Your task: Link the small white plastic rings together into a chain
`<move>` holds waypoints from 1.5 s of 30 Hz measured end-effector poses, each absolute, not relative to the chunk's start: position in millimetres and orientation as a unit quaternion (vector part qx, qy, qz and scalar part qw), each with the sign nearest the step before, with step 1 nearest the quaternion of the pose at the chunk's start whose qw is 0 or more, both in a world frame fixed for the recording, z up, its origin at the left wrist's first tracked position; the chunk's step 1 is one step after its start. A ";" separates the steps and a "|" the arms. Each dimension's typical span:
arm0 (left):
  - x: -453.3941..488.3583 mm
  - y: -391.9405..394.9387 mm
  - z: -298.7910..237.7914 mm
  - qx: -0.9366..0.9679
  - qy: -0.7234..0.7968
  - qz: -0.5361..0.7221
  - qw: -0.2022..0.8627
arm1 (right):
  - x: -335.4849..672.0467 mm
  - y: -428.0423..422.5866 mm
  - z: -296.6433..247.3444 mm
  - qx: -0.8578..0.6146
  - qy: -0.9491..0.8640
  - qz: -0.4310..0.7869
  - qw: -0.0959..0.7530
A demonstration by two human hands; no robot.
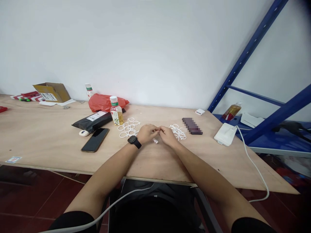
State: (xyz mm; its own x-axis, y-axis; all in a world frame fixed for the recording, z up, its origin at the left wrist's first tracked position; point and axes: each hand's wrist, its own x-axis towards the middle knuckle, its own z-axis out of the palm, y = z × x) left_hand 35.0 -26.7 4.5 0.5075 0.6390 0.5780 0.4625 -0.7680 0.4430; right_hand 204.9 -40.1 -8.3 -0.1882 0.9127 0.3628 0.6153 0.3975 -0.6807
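Left hand (148, 132): entered from 7 o'clock, its fingers drawn in to meet the opposite fingertips, presumably to work at something small with both hands.
Right hand (167, 136): entered from 5 o'clock, fingers likewise curled inward; whether either grip pinched anything could not be told, the fingers hiding the spot.
Left rings (131, 125): white, loosely spread on the counter (155, 165) at 9 o'clock from the grip, near the left hand, probably for short reach.
Right rings (179, 132): white, heaped at 3 o'clock, just beside the right hand; contact was unclear.
Small white piece (155, 141): lay at 6 o'clock, just below the joined fingertips.
Bottle (116, 113) and phone (95, 140): stood at 10 and lay near 8 o'clock, likely set outside the working spot.
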 end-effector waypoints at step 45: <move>3.4 -1.4 7.1 0.852 0.419 0.312 0.018 | 223.4 -33.9 -3.3 -0.517 -0.736 0.070 0.432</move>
